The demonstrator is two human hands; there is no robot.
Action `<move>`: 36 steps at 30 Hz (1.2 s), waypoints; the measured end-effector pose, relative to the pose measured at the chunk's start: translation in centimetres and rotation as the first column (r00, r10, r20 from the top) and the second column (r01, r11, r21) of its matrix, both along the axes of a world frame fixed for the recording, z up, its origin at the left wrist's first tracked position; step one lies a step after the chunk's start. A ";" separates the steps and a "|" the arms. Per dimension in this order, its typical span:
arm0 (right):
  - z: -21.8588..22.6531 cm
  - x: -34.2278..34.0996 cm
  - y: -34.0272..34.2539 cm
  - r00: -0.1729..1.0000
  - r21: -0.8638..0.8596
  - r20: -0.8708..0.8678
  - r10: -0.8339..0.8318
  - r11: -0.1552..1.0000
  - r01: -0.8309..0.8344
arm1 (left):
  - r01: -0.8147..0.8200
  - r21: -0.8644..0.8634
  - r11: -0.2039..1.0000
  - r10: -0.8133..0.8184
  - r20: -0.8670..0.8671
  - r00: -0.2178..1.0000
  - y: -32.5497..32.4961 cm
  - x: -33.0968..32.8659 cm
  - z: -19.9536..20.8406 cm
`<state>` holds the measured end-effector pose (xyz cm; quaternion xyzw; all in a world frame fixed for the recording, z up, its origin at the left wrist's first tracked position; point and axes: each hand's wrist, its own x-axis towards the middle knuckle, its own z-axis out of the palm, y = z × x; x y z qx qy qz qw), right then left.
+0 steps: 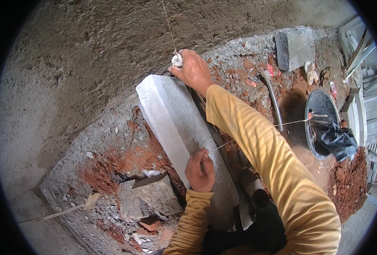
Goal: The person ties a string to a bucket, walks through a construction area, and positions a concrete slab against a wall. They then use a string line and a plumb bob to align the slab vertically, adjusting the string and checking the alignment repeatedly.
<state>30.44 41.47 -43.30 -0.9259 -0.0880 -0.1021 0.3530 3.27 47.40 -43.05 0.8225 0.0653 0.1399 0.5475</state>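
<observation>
A long pale concrete beam with a bevelled edge lies in front of me, its far end near the rough wall. Beyond that end, my right hand is closed around a small whitish lump, perhaps a stone, tied to a thin string running up along the wall. Over the middle of the beam, my left hand is closed in a pinch on a thin white cord. This cord passes behind my right forearm and emerges toward the bucket. The fingertips partly hide its end.
A black bucket holding dark plastic and sticks stands at right. Nearby are a hammer-like tool, a grey block and red soil. Broken concrete and a wooden strip lie at left. The rough wall rises ahead.
</observation>
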 end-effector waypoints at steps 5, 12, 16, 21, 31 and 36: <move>0.1 0.4 0.1 1.000 -0.001 -0.013 0.007 1.000 -0.007 | -0.001 0.010 1.000 0.001 0.015 1.000 0.0 0.0 0.0; -0.1 0.9 0.5 1.000 0.031 0.007 -0.017 0.999 0.016 | 0.002 -0.009 1.000 -0.002 -0.012 1.000 0.0 0.1 0.2; 0.1 1.0 0.5 1.000 0.020 -0.026 -0.016 1.000 0.016 | -0.053 -0.026 0.998 0.053 -0.002 0.999 -0.2 0.2 0.4; 0.4 1.1 0.5 0.999 0.003 -0.035 -0.020 1.000 0.020 | -0.060 -0.048 0.997 0.060 -0.008 0.998 -0.3 0.2 0.4; 0.6 0.9 0.5 0.998 0.017 -0.059 -0.027 0.999 0.028 | -0.033 0.049 0.998 0.032 0.009 0.999 -0.2 0.3 0.5; 0.6 0.9 0.4 0.998 0.015 -0.062 -0.029 0.999 0.029 | -0.042 0.036 0.998 0.041 0.026 0.999 -0.2 0.4 0.3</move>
